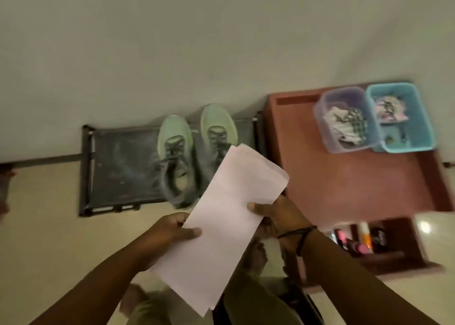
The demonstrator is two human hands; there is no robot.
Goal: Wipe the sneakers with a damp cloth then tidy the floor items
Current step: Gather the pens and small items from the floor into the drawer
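Two mint-green and grey sneakers [176, 157] stand side by side on the right part of a low black rack [118, 167] against the wall. The right sneaker [216, 130] is partly hidden by white folded papers [226, 216] that I hold in front of me. My left hand [170, 233] grips the papers' left edge, thumb on top. On their right edge my right hand [278, 216] holds them, a dark band on its wrist. No cloth is in view.
A low reddish-brown wooden cabinet [344, 177] stands right of the rack, with a clear tub [344, 120] and a blue basket [398, 118] of small items on top and bottles in an open shelf [369, 241] below. My bare feet [256, 253] show on the pale tile floor.
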